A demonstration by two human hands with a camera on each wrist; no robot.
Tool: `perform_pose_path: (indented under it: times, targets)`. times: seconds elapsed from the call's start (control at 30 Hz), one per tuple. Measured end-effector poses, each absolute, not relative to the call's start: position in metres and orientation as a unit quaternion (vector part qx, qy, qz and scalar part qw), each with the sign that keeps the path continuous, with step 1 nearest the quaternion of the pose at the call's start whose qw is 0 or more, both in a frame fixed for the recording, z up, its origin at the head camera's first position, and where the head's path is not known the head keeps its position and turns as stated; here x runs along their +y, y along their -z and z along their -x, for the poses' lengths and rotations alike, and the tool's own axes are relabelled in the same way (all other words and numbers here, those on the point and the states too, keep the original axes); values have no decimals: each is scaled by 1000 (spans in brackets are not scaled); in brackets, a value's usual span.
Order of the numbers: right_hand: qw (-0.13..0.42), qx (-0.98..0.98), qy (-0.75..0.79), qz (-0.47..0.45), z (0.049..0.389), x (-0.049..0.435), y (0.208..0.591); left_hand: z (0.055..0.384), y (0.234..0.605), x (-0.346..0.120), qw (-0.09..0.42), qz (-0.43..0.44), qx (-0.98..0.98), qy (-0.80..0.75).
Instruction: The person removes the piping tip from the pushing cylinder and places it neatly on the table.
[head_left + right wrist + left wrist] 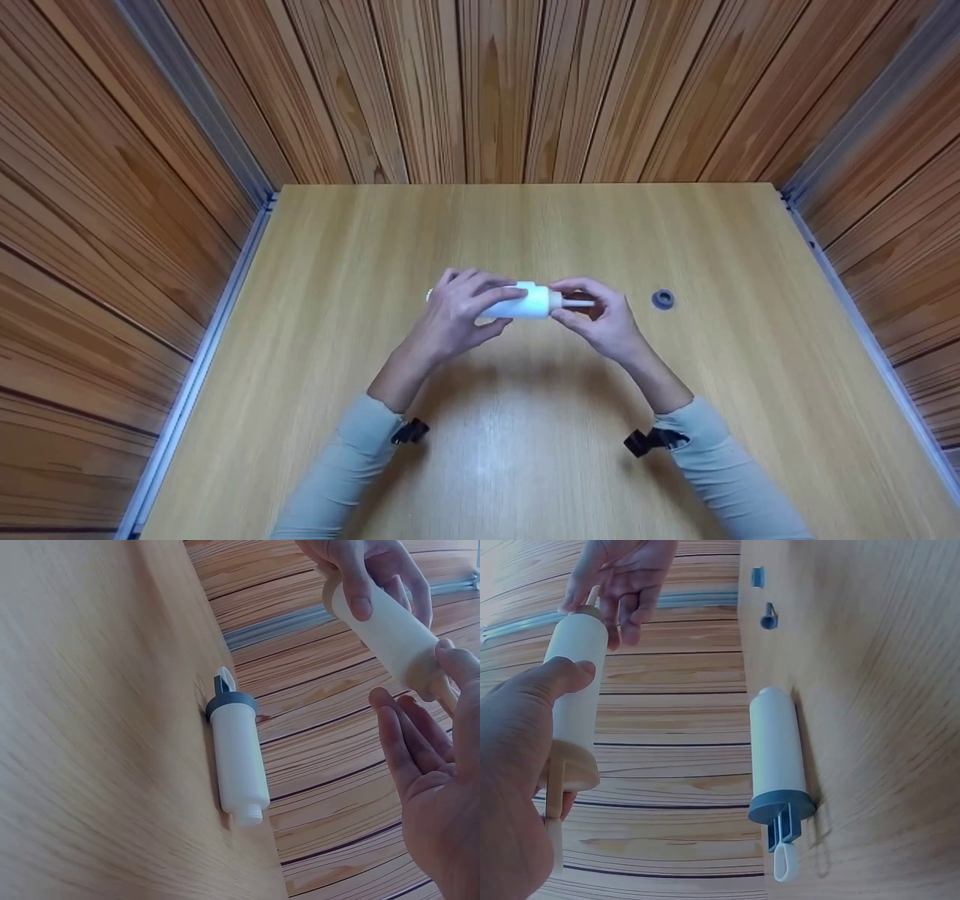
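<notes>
My left hand grips a white syringe-like tube, its thumb along the barrel. The tube is held level above the table, with a beige collar and handle at its left end. At its right end is a beige collar with a thin nozzle. Thumb and index finger of my right hand pinch that collar; its other fingers are loosely bent around the nozzle. A similar white tube with a dark blue-grey collar and a white loop lies on the table in both wrist views, hidden in the head view.
On the tabletop, right of my hands, stands a small dark ring-shaped piece. The left wrist view shows a small blue funnel-like piece and another blue piece. Wood-plank walls enclose the back and sides.
</notes>
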State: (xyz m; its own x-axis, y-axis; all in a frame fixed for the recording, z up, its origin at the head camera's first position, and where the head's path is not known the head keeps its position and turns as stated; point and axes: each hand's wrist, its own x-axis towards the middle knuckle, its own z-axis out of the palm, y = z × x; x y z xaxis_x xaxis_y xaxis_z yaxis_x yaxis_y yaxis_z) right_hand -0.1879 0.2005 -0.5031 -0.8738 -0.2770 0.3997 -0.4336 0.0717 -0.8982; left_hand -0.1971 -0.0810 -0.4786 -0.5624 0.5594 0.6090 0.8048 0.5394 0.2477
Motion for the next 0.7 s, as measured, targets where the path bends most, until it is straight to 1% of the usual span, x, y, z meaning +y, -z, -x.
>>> perform_pose_path:
  times: [0.33, 0.7]
  targets:
    - [70, -729, -632, -255, 187, 200, 503, 196, 476, -80, 244, 406, -845, 247]
    - [84, -717, -639, -267, 185, 199, 502, 196, 474, -79, 271, 419, -834, 233]
